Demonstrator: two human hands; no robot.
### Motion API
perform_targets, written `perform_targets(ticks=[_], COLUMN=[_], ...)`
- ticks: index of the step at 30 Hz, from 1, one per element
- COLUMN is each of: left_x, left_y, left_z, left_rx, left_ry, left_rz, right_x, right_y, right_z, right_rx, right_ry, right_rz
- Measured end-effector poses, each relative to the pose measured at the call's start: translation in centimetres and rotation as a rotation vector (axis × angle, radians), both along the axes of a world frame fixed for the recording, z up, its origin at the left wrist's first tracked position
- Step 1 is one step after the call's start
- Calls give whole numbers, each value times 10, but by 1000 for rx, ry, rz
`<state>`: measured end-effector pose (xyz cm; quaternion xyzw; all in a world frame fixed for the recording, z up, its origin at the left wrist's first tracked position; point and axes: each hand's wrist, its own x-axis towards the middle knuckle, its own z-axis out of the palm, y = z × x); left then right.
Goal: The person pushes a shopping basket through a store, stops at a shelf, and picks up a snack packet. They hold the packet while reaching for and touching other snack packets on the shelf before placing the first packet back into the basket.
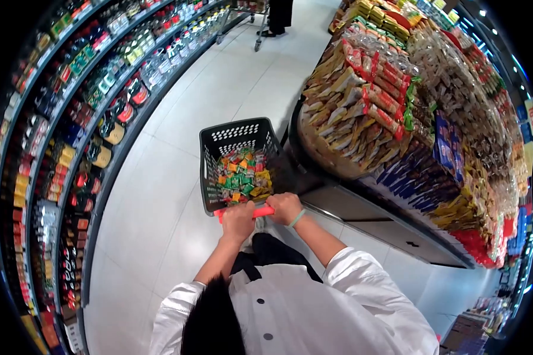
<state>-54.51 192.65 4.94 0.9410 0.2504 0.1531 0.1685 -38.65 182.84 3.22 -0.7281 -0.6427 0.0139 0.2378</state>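
Both of my hands are wrapped round the red handle (262, 211) of a dark grey shopping basket (205, 171). My left hand (238, 221) grips it on the left, and my right hand (286, 209), with a pale band at the wrist, grips it on the right. The basket has perforated walls and stands in front of my body. Inside it lie many small wrapped packets (240, 177) in green, orange, red and yellow.
Curved shelves (121, 89) of bottles and jars line the left. A display stand (367, 222) heaped with packaged snacks (349, 112) stands close on the right. Ahead, a person's dark-clothed legs (280, 15) are beside a cart (258, 42) on the pale tiled floor (160, 195).
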Motion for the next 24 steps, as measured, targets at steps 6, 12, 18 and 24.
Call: perform_targets(ticks=[6, 12, 18, 24], left_x=[27, 58, 95, 131], left_y=[58, 111, 162, 224], left_z=[11, 16, 14, 17], left_rx=[-81, -101, -93, -130], left_ry=[237, 271, 344, 423], left_rz=[-60, -61, -99, -209], right_x=[22, 45, 74, 104], right_y=[46, 93, 138, 187], right_z=[-2, -15, -15, -10], right_rx=[17, 85, 28, 37], right_ry=[14, -2, 45, 92], right_rz=[-21, -63, -99, -124])
